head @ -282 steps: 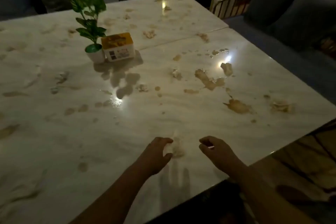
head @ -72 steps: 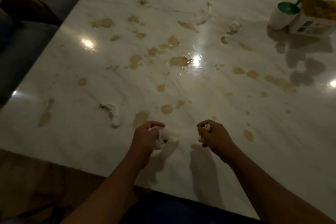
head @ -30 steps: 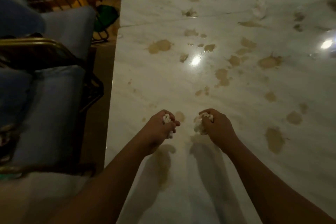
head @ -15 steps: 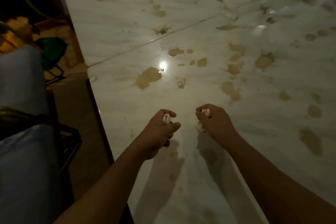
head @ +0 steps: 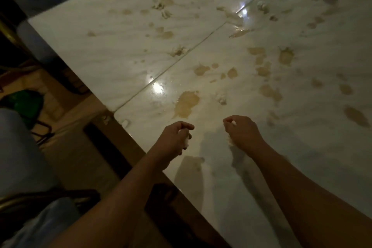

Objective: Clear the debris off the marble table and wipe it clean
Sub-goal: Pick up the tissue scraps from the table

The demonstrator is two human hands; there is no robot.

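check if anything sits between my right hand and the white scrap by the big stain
Nothing visible does. Only bare table lies between the right hand and the scrap. The stain sits to the scrap's left, off that path. The hand is not free, though: it pinches a white wad.

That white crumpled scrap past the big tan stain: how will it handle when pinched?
The scrap looks like wadded tissue, so probably light and limp. It sits beside the glossy tan stain, so it may be damp and tear easily.
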